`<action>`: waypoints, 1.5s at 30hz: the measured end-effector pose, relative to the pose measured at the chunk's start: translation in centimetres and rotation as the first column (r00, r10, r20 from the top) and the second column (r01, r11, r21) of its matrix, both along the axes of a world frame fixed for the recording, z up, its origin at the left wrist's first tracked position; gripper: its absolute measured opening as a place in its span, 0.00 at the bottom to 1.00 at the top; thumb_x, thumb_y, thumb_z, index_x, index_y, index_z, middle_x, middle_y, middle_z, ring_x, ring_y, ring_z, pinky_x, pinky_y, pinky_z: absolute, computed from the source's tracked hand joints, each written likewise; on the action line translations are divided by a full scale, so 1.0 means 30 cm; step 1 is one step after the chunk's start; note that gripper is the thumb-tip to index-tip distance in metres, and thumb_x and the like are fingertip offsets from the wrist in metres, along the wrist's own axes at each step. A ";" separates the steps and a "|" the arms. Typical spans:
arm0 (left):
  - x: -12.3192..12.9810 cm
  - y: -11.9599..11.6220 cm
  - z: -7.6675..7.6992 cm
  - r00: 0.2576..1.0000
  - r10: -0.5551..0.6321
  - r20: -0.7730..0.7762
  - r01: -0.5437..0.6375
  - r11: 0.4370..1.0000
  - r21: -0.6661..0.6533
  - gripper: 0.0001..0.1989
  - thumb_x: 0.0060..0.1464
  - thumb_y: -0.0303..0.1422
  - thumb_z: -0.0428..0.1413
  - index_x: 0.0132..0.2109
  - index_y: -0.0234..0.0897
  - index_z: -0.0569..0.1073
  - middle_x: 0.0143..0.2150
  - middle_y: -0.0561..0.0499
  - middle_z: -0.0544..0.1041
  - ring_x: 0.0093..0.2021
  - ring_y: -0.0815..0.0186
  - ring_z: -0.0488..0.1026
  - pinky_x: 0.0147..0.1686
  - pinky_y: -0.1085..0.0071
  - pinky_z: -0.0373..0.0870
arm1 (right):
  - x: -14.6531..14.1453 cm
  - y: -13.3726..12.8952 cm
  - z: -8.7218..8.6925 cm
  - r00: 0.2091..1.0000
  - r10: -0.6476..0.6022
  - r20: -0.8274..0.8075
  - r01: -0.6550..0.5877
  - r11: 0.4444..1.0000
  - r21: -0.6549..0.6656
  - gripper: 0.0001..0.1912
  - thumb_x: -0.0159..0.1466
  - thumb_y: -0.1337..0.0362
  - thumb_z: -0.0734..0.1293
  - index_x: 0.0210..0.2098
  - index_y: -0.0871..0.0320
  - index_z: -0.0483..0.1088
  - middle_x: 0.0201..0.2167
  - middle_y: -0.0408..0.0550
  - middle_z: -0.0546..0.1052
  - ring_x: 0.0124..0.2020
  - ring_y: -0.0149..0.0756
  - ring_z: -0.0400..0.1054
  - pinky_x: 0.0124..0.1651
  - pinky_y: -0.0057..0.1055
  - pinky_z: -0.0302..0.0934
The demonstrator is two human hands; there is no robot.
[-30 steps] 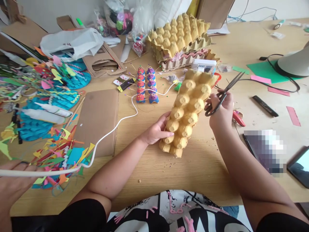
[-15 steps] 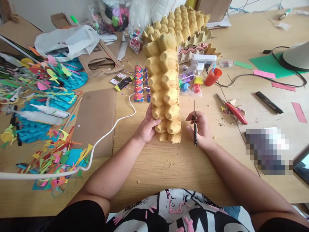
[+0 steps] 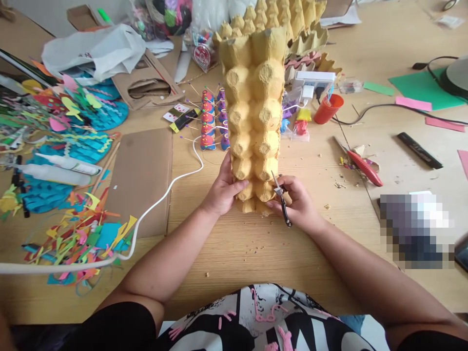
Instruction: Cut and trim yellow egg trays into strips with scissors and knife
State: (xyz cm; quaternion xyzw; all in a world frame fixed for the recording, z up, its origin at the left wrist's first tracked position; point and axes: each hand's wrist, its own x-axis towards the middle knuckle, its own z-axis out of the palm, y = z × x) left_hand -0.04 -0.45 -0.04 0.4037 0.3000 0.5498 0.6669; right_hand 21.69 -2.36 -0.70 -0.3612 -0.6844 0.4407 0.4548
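Observation:
A long yellow egg-carton strip (image 3: 254,122), two rows of bumps wide, stands tilted up in front of me. My left hand (image 3: 224,187) is closed on its lower left edge, the thumb over the front. At its lower right edge, my right hand (image 3: 298,202) holds small black-handled scissors (image 3: 283,202), their blades pointing up and left across the front of the strip. Fingers of my right hand touch or nearly touch the carton's edge. Behind the strip lie more yellow egg trays (image 3: 307,17).
Blue-and-red carton caterpillars (image 3: 208,119) stand left of the strip, beside a white cable (image 3: 164,197). Brown cardboard (image 3: 141,180) and colourful paper scraps (image 3: 78,239) lie at left. On the right are a red cup (image 3: 328,109), a red-handled cutter (image 3: 365,168) and a black marker (image 3: 420,150).
The carton strip now appears larger and faces me more squarely. My right hand has moved left to its edge, and the scissors have turned from upright to slanting up-left.

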 end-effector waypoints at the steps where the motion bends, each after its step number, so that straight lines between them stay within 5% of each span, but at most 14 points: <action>1: 0.000 0.000 -0.002 1.000 -0.009 -0.003 0.009 1.000 0.010 0.41 0.54 0.32 0.67 0.70 0.63 0.61 0.71 0.58 0.68 0.70 0.62 0.65 0.71 0.59 0.64 | 0.000 0.002 -0.002 1.000 -0.003 0.006 0.003 0.999 0.031 0.20 0.62 0.58 0.76 0.48 0.48 0.65 0.38 0.42 0.71 0.33 0.31 0.65 0.38 0.32 0.65; 9: 0.007 -0.006 -0.019 0.989 -0.132 -0.062 0.137 0.988 0.072 0.53 0.47 0.32 0.72 0.73 0.57 0.55 0.74 0.50 0.62 0.73 0.54 0.61 0.68 0.59 0.66 | 0.010 0.004 -0.009 0.988 -0.139 0.066 0.121 0.968 0.221 0.20 0.61 0.56 0.77 0.46 0.47 0.64 0.33 0.41 0.71 0.30 0.33 0.66 0.34 0.35 0.66; 17: -0.009 -0.005 -0.063 0.974 -0.184 -0.133 0.192 0.980 0.047 0.43 0.51 0.32 0.70 0.70 0.52 0.61 0.69 0.48 0.70 0.68 0.54 0.68 0.63 0.62 0.69 | 0.020 0.005 -0.014 0.981 -0.185 0.066 0.156 0.938 0.311 0.19 0.60 0.56 0.77 0.45 0.45 0.65 0.31 0.41 0.70 0.29 0.35 0.64 0.33 0.37 0.64; 27: -0.010 0.004 -0.033 0.997 -0.068 0.021 0.069 0.996 -0.049 0.35 0.48 0.29 0.69 0.62 0.53 0.69 0.60 0.55 0.76 0.60 0.60 0.73 0.59 0.61 0.71 | 0.047 0.032 -0.011 0.971 -0.222 0.086 0.203 0.960 0.192 0.22 0.61 0.57 0.76 0.51 0.47 0.67 0.44 0.47 0.76 0.39 0.37 0.69 0.44 0.39 0.67; 33: -0.038 0.017 -0.023 0.994 -0.049 0.102 0.060 0.992 -0.111 0.17 0.44 0.30 0.69 0.44 0.41 0.77 0.45 0.53 0.81 0.54 0.56 0.78 0.56 0.55 0.74 | 0.059 0.036 -0.007 0.957 -0.205 0.207 0.156 0.960 0.231 0.20 0.62 0.58 0.74 0.51 0.48 0.66 0.41 0.46 0.75 0.37 0.37 0.68 0.40 0.38 0.66; 45: -0.043 0.025 -0.007 0.996 0.059 0.066 -0.050 0.989 -0.137 0.28 0.43 0.31 0.68 0.54 0.47 0.76 0.43 0.54 0.82 0.49 0.57 0.78 0.46 0.61 0.77 | 0.057 0.047 0.012 0.875 -0.248 0.416 0.052 0.902 0.428 0.19 0.59 0.65 0.72 0.48 0.50 0.67 0.33 0.45 0.75 0.34 0.40 0.70 0.38 0.37 0.64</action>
